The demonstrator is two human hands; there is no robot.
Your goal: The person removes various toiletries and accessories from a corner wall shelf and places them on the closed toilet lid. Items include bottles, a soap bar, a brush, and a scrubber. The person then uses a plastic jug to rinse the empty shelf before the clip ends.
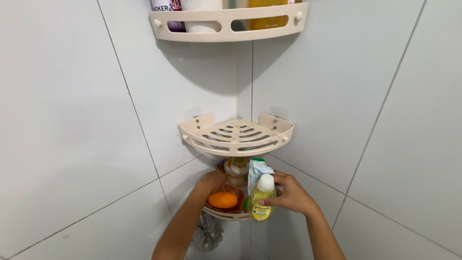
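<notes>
Fingers [275, 200] of the right hand [291, 195] are curled shut around a small yellow bottle [260, 202] with a white cap, holding it upright at the front right edge of the bottom shelf [226, 215]. Whether the bottle rests on the shelf or hangs just clear of its rim is hard to tell. The left hand [211, 182] reaches into the left side of the same shelf, touching the rim of a brown soap dish [226, 207] that holds an orange soap [222, 200]; its fingers are bent over the dish, and how tightly they close cannot be told.

Behind the bottle stand a pale packet [257, 172] and a brush [237, 167], packed toward the back corner. By the look of it, the bottom shelf is still full, the middle shelf [236, 136] is bare, and the top shelf [228, 21] carries several bottles.

All three are cream plastic corner shelves with slotted rims, fixed one above another where two walls [62, 120] of large pale grey tiles meet. A grey bath puff [209, 233] hangs below the bottom shelf.
</notes>
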